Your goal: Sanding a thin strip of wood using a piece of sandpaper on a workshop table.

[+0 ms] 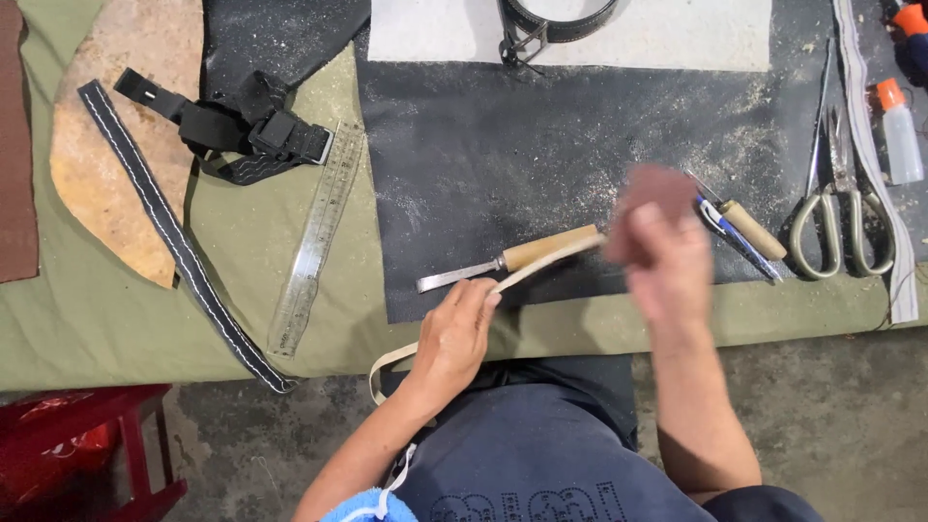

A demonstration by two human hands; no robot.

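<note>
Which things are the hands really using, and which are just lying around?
In use:
- left hand pinching the tan strip
- right hand, blurred, holding a reddish-brown piece at the strip's end

Lying about:
- wooden-handled tool
- metal ruler
- scissors
- stitched black strap
- black buckle strap
- small bottle with orange cap

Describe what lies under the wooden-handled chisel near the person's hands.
The wooden-handled chisel rests on a black mat dusted with pale filings, which lies over a green cloth. A tan strap crosses its handle. What lies beneath the mat there is covered.
</note>
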